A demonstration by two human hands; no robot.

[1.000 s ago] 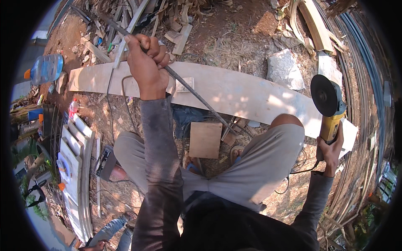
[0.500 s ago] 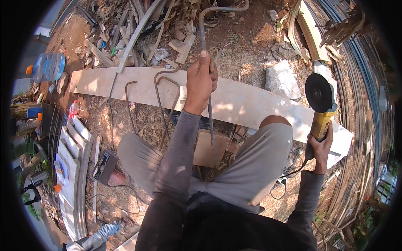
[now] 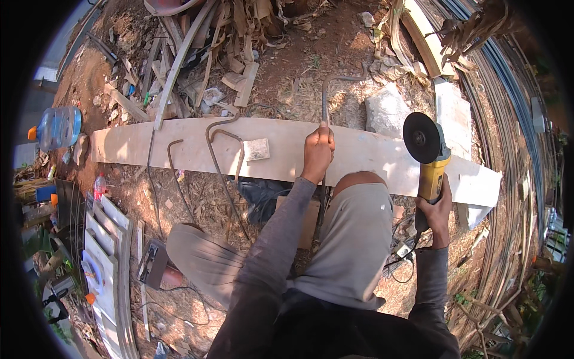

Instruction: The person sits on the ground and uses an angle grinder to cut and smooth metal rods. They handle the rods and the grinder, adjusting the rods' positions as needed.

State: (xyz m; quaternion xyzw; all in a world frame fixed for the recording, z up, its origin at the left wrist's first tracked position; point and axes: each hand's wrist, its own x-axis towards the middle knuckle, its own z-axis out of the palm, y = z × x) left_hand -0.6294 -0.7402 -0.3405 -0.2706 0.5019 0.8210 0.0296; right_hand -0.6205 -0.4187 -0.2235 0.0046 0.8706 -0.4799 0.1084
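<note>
My left hand (image 3: 318, 154) is closed around a bent metal rod (image 3: 324, 103), whose hooked upper end points away to the right. The rod's lower part runs down past the plank, between my knees. In my right hand (image 3: 437, 210) is a yellow angle grinder (image 3: 430, 179), held upright by its body with its black disc on top. Whether the disc is spinning I cannot tell. A long pale plank (image 3: 353, 136) lies across in front of me, beneath my left hand. More bent rods (image 3: 213, 143) lean over its left half, beside a small wood block (image 3: 258, 149).
A pale stone block (image 3: 390, 111) sits beyond the plank. To the left are a large water jug (image 3: 60, 128), stacked boards (image 3: 109, 257) and a dark box-shaped device (image 3: 154, 263). Long poles (image 3: 508, 149) line the right side. A power cord (image 3: 406, 258) trails near my right knee.
My left hand has brought the rod nearer and to the right. The grinder has shifted left, closer to the rod. My view has moved a little.
</note>
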